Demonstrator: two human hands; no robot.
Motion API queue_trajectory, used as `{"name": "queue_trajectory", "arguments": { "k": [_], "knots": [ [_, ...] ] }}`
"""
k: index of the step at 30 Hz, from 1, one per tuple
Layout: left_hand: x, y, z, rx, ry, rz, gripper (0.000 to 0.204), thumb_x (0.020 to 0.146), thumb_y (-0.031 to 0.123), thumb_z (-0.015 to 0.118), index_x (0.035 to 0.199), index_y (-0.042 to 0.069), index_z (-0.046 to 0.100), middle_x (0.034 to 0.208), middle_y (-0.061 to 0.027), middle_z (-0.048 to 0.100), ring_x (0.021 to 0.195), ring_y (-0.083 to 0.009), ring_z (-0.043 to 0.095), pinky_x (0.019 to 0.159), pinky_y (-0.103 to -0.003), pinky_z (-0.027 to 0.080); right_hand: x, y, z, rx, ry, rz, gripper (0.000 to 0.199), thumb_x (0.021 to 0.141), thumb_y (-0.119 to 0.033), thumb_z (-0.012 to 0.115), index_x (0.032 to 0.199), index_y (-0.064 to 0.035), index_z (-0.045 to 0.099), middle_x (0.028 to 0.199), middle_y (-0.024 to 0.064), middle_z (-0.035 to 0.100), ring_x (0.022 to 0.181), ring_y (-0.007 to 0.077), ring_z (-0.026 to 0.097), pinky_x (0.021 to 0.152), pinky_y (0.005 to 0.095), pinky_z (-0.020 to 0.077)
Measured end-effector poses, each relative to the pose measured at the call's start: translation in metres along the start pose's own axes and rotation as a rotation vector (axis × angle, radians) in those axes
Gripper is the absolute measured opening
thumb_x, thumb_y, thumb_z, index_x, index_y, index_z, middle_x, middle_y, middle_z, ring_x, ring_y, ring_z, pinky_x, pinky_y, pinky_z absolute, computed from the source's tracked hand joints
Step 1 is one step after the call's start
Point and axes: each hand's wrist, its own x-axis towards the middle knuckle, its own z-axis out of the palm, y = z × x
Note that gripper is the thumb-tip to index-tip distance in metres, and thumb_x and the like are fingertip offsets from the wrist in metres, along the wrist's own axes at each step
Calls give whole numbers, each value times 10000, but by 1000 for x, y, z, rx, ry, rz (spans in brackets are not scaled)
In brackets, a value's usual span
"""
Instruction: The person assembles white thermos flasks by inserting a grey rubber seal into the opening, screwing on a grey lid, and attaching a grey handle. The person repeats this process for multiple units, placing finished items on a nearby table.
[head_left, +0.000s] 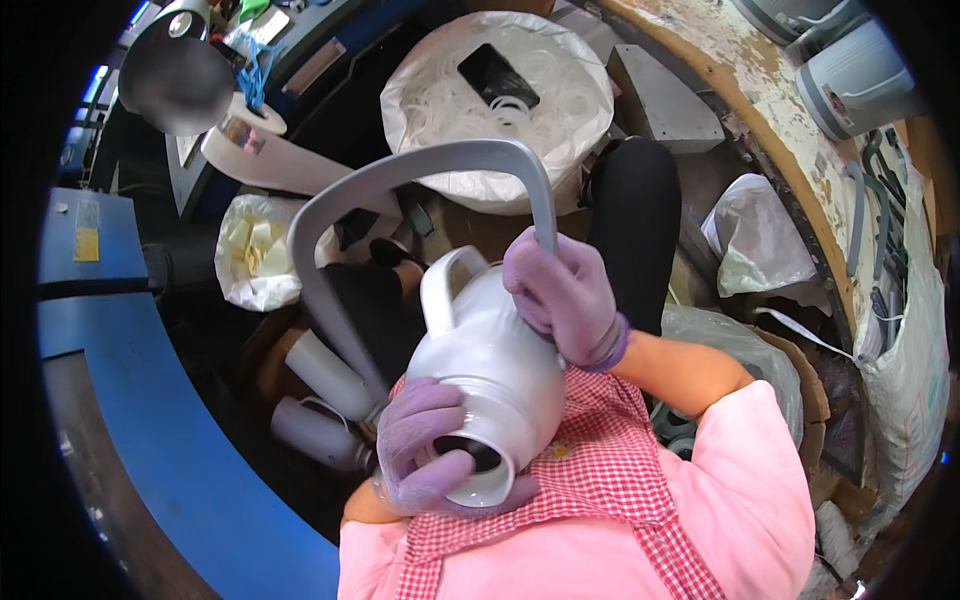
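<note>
A glossy white jug [490,340] lies tilted in my lap, its round mouth toward me. A white side handle [447,288] rises from its body. My left hand [425,450] is closed around the neck, fingers curled over the rim of the mouth. My right hand [568,298], in a lilac glove like the left, grips one end of a large grey curved handle [425,160] against the jug's far right side. This handle arches over the jug, and its other end runs down to the left, near my left hand. How that end joins the jug is hidden.
Ahead stands a white-lined tub [400,100] of clear rings, with a black phone [498,75] on top. A bag of pale pieces [262,250] and white cylindrical bottles [325,375] sit left, beside a blue machine [200,430]. A worn bench [690,40] with grey containers [855,80] curves along the right.
</note>
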Motion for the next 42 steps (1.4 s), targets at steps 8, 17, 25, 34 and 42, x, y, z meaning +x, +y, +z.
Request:
{"name": "queue_trajectory", "arguments": {
  "k": [8, 17, 25, 34, 42],
  "knots": [
    [24, -68, 21, -897, -291, -709, 578, 894, 281, 687, 1381, -10, 575, 1523, -167, 480, 1431, -302, 400, 1217, -425, 225, -19, 1, -74, 503, -137, 161, 517, 1061, -568, 367, 783, -150, 492, 493, -91, 283, 392, 49, 266, 431, 224, 238],
    [13, -76, 14, -724, -519, -410, 594, 925, 301, 613, 1434, 4, 538, 1568, -188, 416, 1489, -316, 334, 1232, -479, 167, -24, 8, -87, 518, -348, 95, 488, 1036, -589, 428, 867, -135, 485, 477, -104, 311, 359, 14, 240, 394, 194, 213],
    [-1, -68, 7, -607, -361, -299, 476, 874, 224, 633, 1301, 12, 645, 1358, -170, 625, 1237, -307, 611, 1081, -388, 445, -26, 15, -79, 513, -325, 128, 469, 1037, -578, 436, 901, -136, 516, 485, -103, 301, 378, 19, 256, 426, 202, 234],
    [22, -48, 19, -70, -2, -504, 514, 880, 345, 613, 1276, 18, 633, 1210, -150, 665, 1103, -270, 633, 996, -379, 478, -20, -21, -56, 483, 53, 102, 550, 1038, -621, 364, 922, -108, 526, 505, -85, 307, 399, 42, 269, 405, 220, 250],
    [69, 10, -37, 628, -169, 194, 585, 1015, 448, 496, 1413, 19, 505, 1395, -235, 538, 1306, -384, 511, 1084, -496, 426, -84, -30, 1, -632, -41, -1146, 408, 887, -313, 723, 1229, -101, 653, 1096, 132, 665, 1047, 283, 644, 909, 404, 519]
  ]
}}
